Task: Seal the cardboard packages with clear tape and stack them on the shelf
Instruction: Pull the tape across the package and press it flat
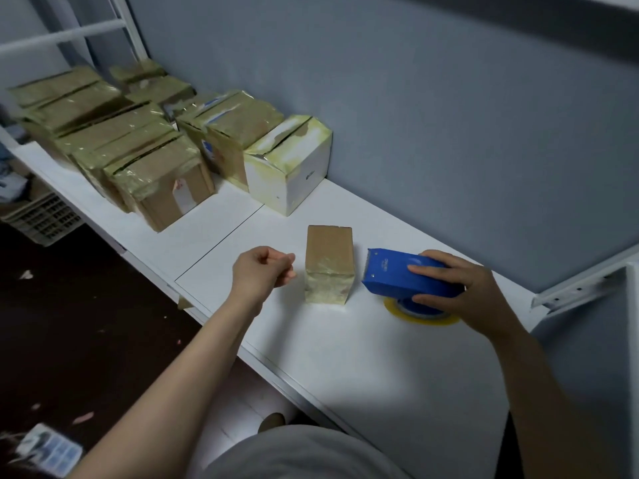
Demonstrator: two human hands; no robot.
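The white worktop [363,368] bears an upright cardboard package [329,261], a blue tape dispenser [390,275] just beside it, and taped boxes [162,178] farther along.

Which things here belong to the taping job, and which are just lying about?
Job: small cardboard box; blue tape dispenser, gripped by the right hand; tape roll; taped packages on the shelf; left hand, curled beside the box.
Lying about: plastic crate; floor scraps; white-and-blue pack.
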